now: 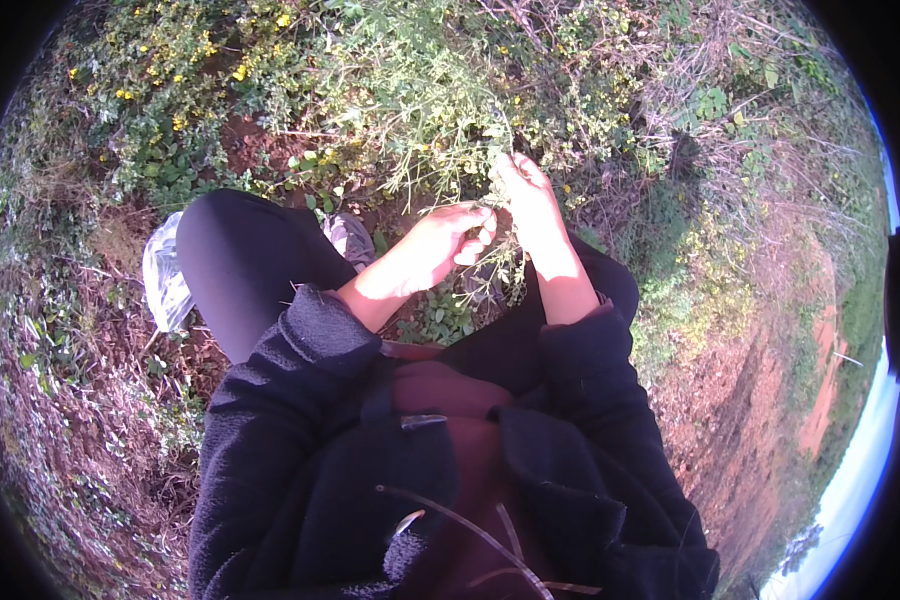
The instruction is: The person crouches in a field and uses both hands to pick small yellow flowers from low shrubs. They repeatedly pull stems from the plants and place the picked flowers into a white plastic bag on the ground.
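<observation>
My left hand (442, 244) reaches in from the left with curled fingers; its thumb and fingertips pinch a bit of a leafy green stem. Just right of it and a little higher, my right hand (532, 202) is closed around the same leafy sprig (501, 268), which hangs down between and below the hands. Further stems rise above the right hand into a feathery green plant (435, 97). Overexposure washes out both hands, so the exact finger contact is hard to see.
My bent knees in dark trousers (247, 255) flank the hands. A clear plastic bag (166, 274) lies beyond the left knee. Yellow-flowered plants (184, 75) grow at upper left, dry twigs (690, 75) at upper right. Reddish bare soil (750, 420) slopes at right.
</observation>
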`<state>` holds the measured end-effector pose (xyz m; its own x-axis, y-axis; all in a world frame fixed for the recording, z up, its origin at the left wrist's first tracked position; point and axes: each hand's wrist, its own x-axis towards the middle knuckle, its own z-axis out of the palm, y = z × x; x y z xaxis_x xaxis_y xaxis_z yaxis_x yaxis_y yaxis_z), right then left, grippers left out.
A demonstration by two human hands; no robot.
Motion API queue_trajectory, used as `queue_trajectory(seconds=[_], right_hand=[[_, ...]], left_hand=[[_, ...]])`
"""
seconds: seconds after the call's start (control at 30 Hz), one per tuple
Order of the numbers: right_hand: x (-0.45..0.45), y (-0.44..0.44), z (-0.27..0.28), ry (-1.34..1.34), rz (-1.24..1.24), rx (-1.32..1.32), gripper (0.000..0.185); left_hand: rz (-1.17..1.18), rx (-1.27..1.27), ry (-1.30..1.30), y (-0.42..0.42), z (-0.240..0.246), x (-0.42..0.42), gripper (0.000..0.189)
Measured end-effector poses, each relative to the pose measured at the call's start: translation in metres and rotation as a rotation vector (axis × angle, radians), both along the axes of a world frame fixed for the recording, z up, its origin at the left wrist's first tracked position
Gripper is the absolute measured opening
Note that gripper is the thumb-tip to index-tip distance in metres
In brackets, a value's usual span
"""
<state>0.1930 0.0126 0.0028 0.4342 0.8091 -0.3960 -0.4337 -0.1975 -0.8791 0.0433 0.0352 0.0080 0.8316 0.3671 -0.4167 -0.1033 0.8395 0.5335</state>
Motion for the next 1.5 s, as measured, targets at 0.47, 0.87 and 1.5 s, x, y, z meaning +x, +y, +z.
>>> queue_trajectory(seconds=[0.47, 0.87, 1.5], right_hand=[[0.04, -0.008, 0.022, 0.233, -0.081, -0.014, 0.02], [0.036, 0.0, 0.018, 0.136, -0.194, -0.146, 0.021], [0.055, -0.004, 0.031, 0.149, -0.36, -0.137, 0.021]], left_hand=[[0.191, -0.013, 0.14, 0.011, -0.005, -0.014, 0.011], [-0.184, 0.185, -0.004, -0.007, -0.005, -0.003, 0.024], [-0.09, -0.117, 0.02, -0.043, 0.017, -0.048, 0.016]])
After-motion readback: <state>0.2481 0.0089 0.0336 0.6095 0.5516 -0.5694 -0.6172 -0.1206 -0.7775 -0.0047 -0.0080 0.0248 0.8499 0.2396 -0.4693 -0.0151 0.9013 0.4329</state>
